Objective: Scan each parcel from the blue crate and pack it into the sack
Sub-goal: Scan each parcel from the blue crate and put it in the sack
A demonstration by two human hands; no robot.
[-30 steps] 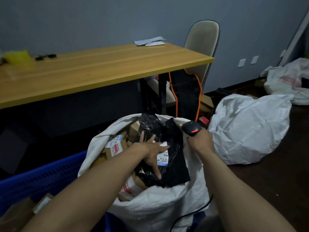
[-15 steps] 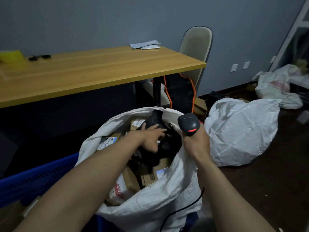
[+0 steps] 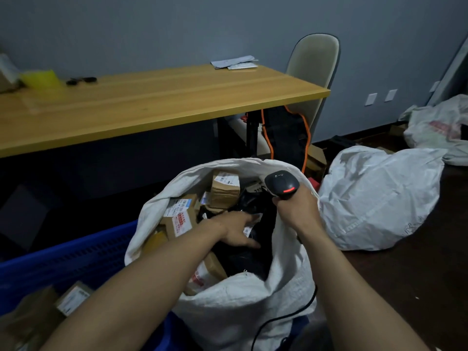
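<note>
An open white sack stands in front of me, filled with brown cardboard parcels and a black plastic parcel. My left hand reaches into the sack's mouth with straight fingers pressing down on the black parcel. My right hand grips a black barcode scanner with a red light, and seems to pinch the sack's right rim too. The blue crate sits at lower left with a labelled cardboard parcel in it.
A wooden desk stands behind the sack, a pale chair at its right end. A full white sack lies on the dark floor to the right, another sack further back. The scanner's cable hangs down the sack's front.
The black parcel went from hanging over the sack's rim to lying down inside. My left hand pushed it in and now lies flat on it. My right hand lifted the rim.
</note>
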